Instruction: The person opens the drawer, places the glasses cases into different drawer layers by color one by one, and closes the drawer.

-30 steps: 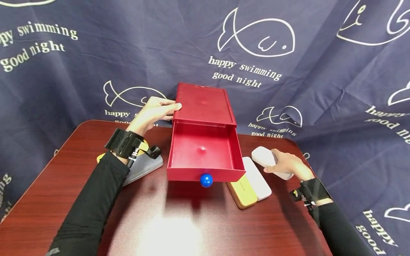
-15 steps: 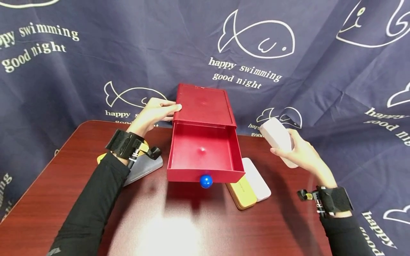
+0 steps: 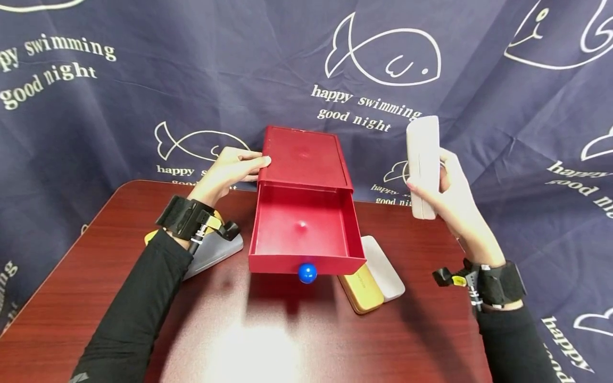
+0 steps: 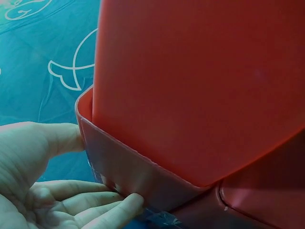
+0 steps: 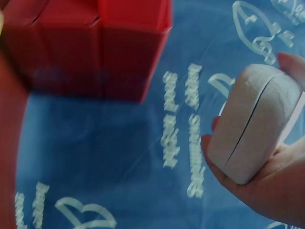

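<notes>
My left hand point(image 3: 225, 173) grips the left side of a red drawer box point(image 3: 304, 154), thumb at its top edge. In the left wrist view its fingers point(image 4: 102, 212) lie against the casing. The drawer point(image 3: 282, 261), with a blue ball knob point(image 3: 307, 273), is pulled out toward me and has nothing inside. Off to the right, my right hand point(image 3: 457, 207) holds a white glasses case point(image 3: 423, 165) upright, raised above the table. A seam line runs along the case point(image 5: 252, 124) in the right wrist view, thumb on one side and fingers on the other.
Right of the drawer, a yellow case point(image 3: 364, 290) and another white case point(image 3: 383, 268) lie side by side on the brown table point(image 3: 373, 346). A grey case point(image 3: 215, 252) and something yellow point(image 3: 150, 235) lie partly hidden under my left forearm. A blue curtain point(image 3: 287, 64) hangs behind.
My right hand has lifted the white glasses case off the table and turned it from lying to upright. My left hand and the open drawer stay where they were.
</notes>
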`<state>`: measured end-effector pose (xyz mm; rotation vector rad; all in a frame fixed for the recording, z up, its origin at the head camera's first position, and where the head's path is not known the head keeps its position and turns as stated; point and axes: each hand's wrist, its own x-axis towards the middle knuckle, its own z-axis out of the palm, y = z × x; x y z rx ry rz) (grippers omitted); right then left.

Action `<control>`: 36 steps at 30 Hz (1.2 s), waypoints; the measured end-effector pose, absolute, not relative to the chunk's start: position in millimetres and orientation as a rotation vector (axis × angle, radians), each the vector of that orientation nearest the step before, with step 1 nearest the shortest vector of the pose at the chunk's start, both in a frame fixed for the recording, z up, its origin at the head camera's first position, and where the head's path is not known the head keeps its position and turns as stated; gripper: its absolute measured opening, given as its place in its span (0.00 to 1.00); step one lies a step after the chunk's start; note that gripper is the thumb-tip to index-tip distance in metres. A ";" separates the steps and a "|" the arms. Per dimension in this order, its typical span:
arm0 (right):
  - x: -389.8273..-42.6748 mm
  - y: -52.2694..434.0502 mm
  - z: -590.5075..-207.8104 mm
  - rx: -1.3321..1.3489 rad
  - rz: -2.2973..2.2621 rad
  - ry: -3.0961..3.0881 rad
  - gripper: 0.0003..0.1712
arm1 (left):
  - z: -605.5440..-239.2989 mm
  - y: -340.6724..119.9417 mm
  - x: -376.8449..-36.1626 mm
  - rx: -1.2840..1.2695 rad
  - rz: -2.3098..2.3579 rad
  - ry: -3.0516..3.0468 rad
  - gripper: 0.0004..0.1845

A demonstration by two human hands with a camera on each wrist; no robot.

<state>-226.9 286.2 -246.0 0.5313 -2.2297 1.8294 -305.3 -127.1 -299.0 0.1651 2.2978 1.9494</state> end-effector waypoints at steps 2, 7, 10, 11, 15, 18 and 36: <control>-226.0 275.6 -235.8 0.597 1.925 -2.130 0.35 | -299.0 -127.3 -305.0 0.163 1.950 2.299 0.32; -224.1 252.5 -209.2 0.745 1.969 -2.031 0.34 | -298.6 -127.4 -304.3 0.170 1.955 2.303 0.32; -223.3 238.7 -194.4 0.827 1.980 -1.996 0.33 | -297.5 -127.4 -303.9 0.177 1.959 2.305 0.31; -222.9 233.9 -190.1 0.858 1.989 -1.983 0.32 | -297.1 -127.6 -303.8 0.176 1.958 2.307 0.31; -223.2 216.5 -177.1 0.963 1.983 -1.993 0.31 | -296.0 -128.3 -304.3 0.182 1.955 2.307 0.31; -224.1 204.3 -171.4 1.011 1.944 -2.076 0.35 | -296.5 -128.5 -305.0 0.185 1.954 2.303 0.31; -239.1 144.9 -178.3 1.328 0.972 -2.772 0.39 | -294.3 -125.4 -306.8 0.121 1.924 2.322 0.28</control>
